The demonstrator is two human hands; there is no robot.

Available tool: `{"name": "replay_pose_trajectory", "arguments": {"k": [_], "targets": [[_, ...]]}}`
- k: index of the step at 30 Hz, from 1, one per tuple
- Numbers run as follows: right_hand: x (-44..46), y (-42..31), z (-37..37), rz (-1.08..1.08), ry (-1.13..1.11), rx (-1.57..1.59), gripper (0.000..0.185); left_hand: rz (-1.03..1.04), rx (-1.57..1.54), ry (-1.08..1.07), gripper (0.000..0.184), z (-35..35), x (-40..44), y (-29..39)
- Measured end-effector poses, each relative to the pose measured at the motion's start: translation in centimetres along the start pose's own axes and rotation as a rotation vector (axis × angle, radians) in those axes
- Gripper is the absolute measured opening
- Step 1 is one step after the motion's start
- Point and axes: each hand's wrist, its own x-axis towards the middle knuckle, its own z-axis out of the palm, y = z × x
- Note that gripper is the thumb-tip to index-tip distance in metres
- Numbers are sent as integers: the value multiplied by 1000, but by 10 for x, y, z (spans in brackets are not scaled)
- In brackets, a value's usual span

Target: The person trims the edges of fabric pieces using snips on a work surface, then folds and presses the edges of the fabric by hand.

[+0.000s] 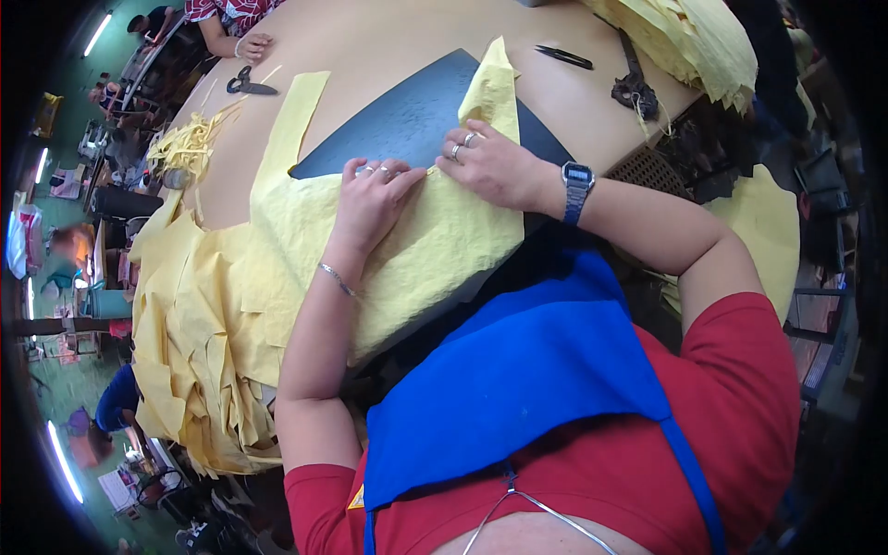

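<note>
In the head view, a yellow cloth piece [430, 236] covers the near part of a dark board [393, 120], one strip running up beside its left edge and a folded flap over its right. The left hand [370, 199] and right hand [495, 166] bend their fingers at the cloth's inner edge, mid-board; undersides are hidden, so I cannot tell whether they pinch or press. Good handling probably means keeping that edge straight between close fingertips, without stretching it.
</note>
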Motion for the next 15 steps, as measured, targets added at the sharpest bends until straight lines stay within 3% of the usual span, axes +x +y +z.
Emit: {"name": "replay_pose_trajectory", "arguments": {"k": [9,15], "targets": [[5,-17,2,103,-44,199,28,-18,3,17,12,-13,-19,-36],[10,-19,-1,136,-130,231,37,-52,-5,1,11,-15,-27,-47]]}}
